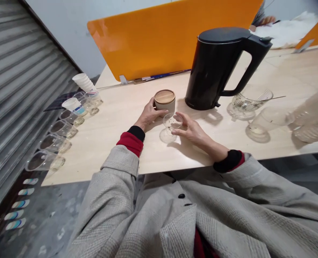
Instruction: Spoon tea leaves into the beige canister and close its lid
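My left hand [150,115] is wrapped round a pale canister [166,105] with a round wooden lid, which stands upright on the table. Just in front of the canister is a clear plastic cup [171,125], with a few dark bits visible inside it. The fingers and thumb of my right hand [188,128] close round the cup's right side. Behind my right hand a tall black electric kettle [209,71] stands with its handle to the right.
Clear cups [47,141] line the table's left edge, near stacked paper cups [84,83]. On the right are a glass bowl [246,102] with a thin stick, another clear cup [267,120] and stacked clear cups [313,118]. An orange divider [159,39] stands behind; beyond it shows another person's hand [267,20].
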